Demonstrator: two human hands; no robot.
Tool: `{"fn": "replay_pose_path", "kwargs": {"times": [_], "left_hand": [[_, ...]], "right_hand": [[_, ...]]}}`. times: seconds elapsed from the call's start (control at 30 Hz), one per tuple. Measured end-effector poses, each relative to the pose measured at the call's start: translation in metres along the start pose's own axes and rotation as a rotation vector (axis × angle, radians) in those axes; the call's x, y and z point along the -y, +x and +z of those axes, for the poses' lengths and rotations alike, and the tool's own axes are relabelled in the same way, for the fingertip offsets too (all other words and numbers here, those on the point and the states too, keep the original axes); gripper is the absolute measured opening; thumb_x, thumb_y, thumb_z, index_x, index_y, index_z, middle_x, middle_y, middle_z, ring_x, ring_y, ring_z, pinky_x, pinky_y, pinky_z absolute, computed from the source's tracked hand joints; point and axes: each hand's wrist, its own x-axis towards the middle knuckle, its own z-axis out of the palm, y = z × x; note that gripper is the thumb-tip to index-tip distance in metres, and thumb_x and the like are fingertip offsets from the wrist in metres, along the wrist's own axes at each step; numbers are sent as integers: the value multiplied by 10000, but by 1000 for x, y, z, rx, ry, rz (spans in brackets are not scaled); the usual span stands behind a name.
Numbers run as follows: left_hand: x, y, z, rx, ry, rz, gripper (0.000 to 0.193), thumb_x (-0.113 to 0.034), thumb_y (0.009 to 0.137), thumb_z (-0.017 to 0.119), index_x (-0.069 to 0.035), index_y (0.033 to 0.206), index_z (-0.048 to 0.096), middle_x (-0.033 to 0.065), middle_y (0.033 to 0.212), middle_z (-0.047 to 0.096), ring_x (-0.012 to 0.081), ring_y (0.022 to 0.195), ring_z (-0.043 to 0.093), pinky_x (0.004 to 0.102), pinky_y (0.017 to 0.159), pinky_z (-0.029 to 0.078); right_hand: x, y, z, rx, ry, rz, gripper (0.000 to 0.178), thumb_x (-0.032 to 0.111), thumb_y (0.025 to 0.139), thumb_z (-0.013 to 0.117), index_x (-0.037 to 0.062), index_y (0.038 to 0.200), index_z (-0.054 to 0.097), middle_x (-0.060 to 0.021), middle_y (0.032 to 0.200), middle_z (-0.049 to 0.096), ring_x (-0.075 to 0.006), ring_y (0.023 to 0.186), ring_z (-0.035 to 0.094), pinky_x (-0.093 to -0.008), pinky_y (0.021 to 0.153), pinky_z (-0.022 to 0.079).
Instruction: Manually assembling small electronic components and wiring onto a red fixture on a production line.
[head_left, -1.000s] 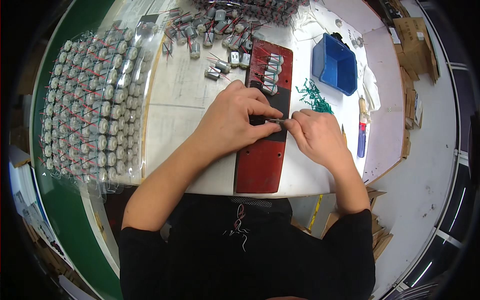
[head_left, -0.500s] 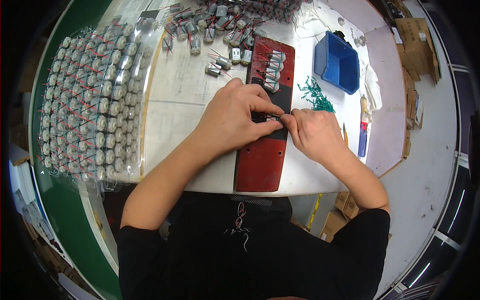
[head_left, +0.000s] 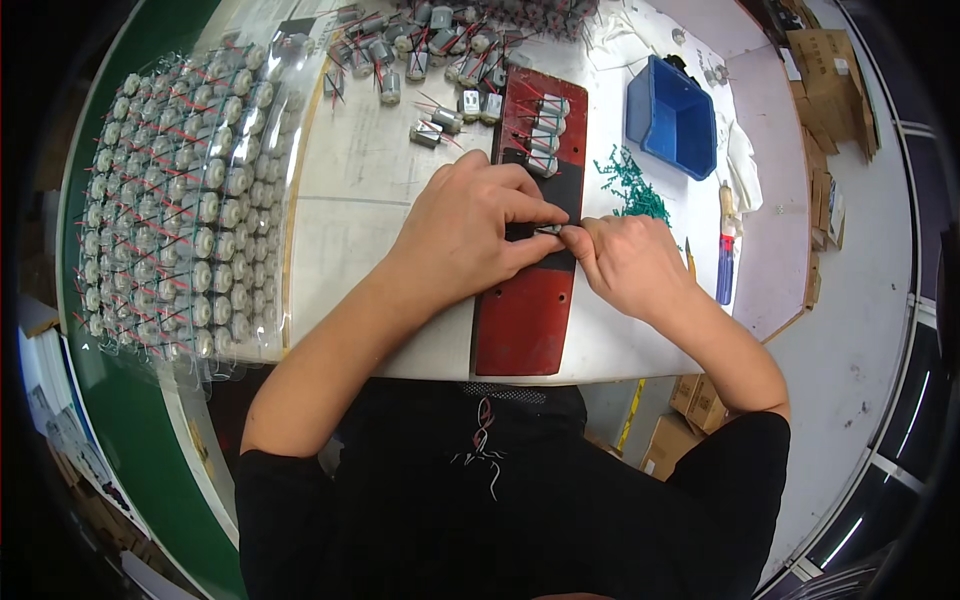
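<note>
My left hand (head_left: 465,222) is closed over the black band of a long red board (head_left: 520,330), gripping a small motor (head_left: 546,229) between thumb and fingers. Only a metallic sliver of the motor shows. Against its right end, my right hand (head_left: 640,262) is closed with thumb and forefinger pinched together. Whatever those fingertips hold is hidden. Beyond my hands, a short row of small silver motors (head_left: 547,132) with red wires lies across the board.
Loose motors (head_left: 440,48) are heaped at the back. Clear plastic trays packed with motors (head_left: 180,220) fill the left side. On the right are a blue bin (head_left: 640,125), a scatter of small green pieces (head_left: 635,188) and a screwdriver-like tool with a coloured handle (head_left: 726,265).
Both hands keep their grip at nearly the same spot on the board. A bit more of the motor shows between my left fingers. The whole view has shifted slightly.
</note>
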Motion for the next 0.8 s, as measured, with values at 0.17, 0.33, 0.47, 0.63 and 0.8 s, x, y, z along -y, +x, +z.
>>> {"fn": "replay_pose_path", "kwargs": {"times": [0.17,0.33,0.47,0.63,0.8], "left_hand": [[3,-6,-6,-5,16,25,237,-264,808,823,-154,1017,842,8,963,746,271,908,609,400,811,509],[8,-3,-26,-295,-33,-27,254,-245,837,812,-101,1045,788,48,1015,726,297,958,607,419,869,487],[17,-5,-33,-421,381,-139,280,-209,859,791,-85,1098,715,78,1030,703,317,989,607,431,897,474],[24,-10,-29,-334,538,-194,329,-172,871,767,-88,1164,643,94,1014,683,328,998,608,433,898,471],[21,-9,-36,-231,559,-304,312,-183,865,767,-78,1136,655,93,1013,678,319,993,613,435,882,474]], "right_hand": [[-7,-3,-3,-40,42,-27,378,301,1034,611,43,762,664,-154,702,672,-358,604,675,-446,550,532],[12,-7,10,-478,383,-143,92,24,885,721,39,976,721,-115,901,667,-282,609,645,-394,552,510],[23,7,19,-559,257,-168,273,-25,828,770,60,1086,744,-82,990,660,-209,630,633,-340,556,508],[16,18,13,-662,312,-73,240,94,847,812,85,1081,760,-74,970,665,-209,686,665,-326,549,520],[-23,7,1,-627,522,243,182,134,872,803,69,1039,771,-90,955,673,-253,735,678,-359,585,528]]}}
